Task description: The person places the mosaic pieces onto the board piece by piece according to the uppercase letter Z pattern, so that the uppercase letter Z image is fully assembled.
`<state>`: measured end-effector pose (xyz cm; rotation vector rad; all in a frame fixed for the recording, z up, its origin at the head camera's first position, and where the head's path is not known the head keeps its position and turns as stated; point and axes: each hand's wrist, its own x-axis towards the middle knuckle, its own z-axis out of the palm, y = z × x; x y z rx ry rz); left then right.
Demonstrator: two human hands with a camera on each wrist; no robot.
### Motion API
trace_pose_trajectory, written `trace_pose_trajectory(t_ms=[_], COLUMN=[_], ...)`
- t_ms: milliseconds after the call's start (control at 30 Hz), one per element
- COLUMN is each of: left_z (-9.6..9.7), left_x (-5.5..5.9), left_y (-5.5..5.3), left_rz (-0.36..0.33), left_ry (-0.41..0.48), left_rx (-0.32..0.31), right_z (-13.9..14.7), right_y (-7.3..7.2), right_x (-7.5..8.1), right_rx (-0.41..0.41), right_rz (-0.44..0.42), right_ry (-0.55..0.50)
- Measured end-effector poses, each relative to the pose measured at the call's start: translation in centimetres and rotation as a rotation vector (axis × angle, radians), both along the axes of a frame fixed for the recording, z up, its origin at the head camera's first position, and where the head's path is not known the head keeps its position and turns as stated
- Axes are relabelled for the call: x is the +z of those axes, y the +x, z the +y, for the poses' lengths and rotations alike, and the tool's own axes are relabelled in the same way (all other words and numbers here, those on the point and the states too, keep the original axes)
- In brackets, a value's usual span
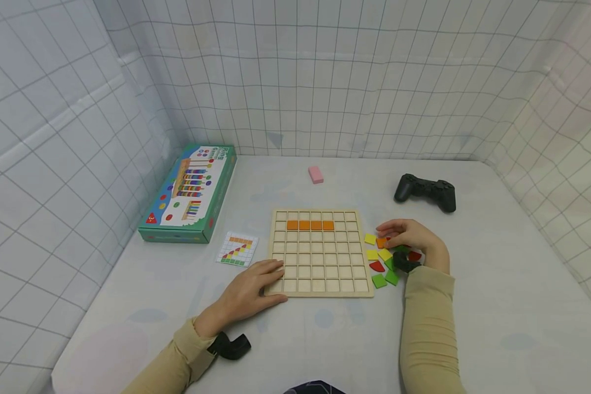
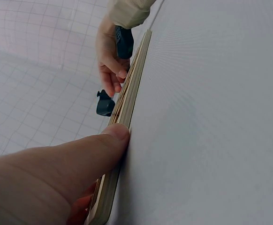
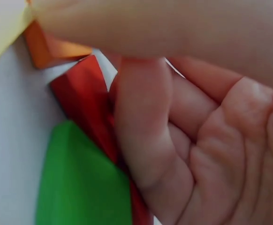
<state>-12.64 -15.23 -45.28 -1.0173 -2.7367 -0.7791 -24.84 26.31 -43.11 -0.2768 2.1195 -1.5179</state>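
A wooden grid board [image 1: 320,271] lies mid-table with a row of orange tiles [image 1: 310,225] near its top. My left hand [image 1: 253,290] rests flat on the board's lower left corner, and its thumb [image 2: 80,159] presses the board edge [image 2: 127,93]. My right hand [image 1: 409,238] sits on a pile of coloured tiles [image 1: 381,268] just right of the board. In the right wrist view its fingers [image 3: 146,122] curl against a red tile [image 3: 85,103], with a green tile [image 3: 80,183] below and an orange tile [image 3: 42,49] under the thumb.
A green game box [image 1: 189,191] stands at the left, with a pattern card [image 1: 237,249] beside the board. A pink eraser [image 1: 316,174] and a black game controller [image 1: 426,191] lie behind the board. Grid-patterned cloth walls close in three sides.
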Motion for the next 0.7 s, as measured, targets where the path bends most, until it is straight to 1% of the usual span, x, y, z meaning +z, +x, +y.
trace_pose_trajectory(t_ms=[200,467,700], left_z=[-0.01,-0.01,0.0], left_x=[-0.07,-0.04,-0.03], left_y=[-0.04,-0.01,0.01], left_rz=[0.005,-0.004,-0.006], left_ry=[-0.001,-0.007,-0.007], left_rx=[0.001,0.006,0.007], right_z=[-0.22,-0.29,-0.35], right_y=[0.0,0.09,0.1], right_x=[0.26,0.51,0.62], right_rx=[0.023,0.011,0.011], right_rz=[-0.001,-0.007,0.007], right_ry=[0.025,0.047,0.102])
